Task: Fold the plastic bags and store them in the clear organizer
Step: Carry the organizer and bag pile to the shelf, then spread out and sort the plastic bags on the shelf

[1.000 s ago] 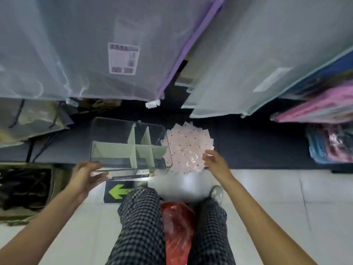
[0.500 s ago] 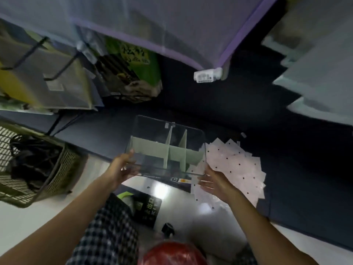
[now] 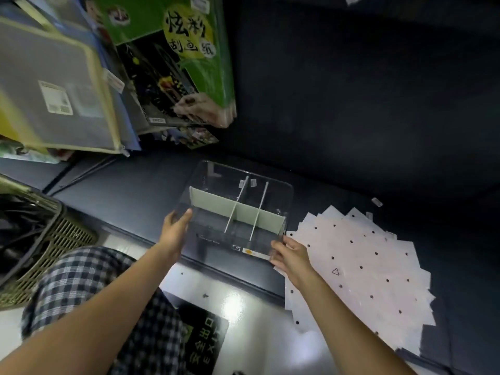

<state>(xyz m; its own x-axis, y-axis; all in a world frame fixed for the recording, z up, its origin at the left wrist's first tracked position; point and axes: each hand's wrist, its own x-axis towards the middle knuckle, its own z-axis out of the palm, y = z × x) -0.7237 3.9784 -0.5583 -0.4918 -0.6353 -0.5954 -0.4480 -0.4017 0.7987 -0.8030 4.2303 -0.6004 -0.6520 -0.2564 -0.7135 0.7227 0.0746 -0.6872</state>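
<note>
Clear organizer [image 3: 238, 209] sat between both hands: left hand [image 3: 176, 228] and right hand [image 3: 290, 255] each grasped a near corner; dotted plastic bags [image 3: 359, 269] lay just right.

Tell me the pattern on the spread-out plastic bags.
Pale pink with small black dots, seen in the head view: plastic bags.

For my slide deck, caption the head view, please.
Both hands, left and right, hold an empty clear organizer beside spread dotted plastic bags.

Dark navy shelf ledge [image 3: 130, 196]; glossy white tile floor [image 3: 243, 307] with glare; woven basket [image 3: 54, 239] left; hanging folders [image 3: 54, 85] above.
</note>
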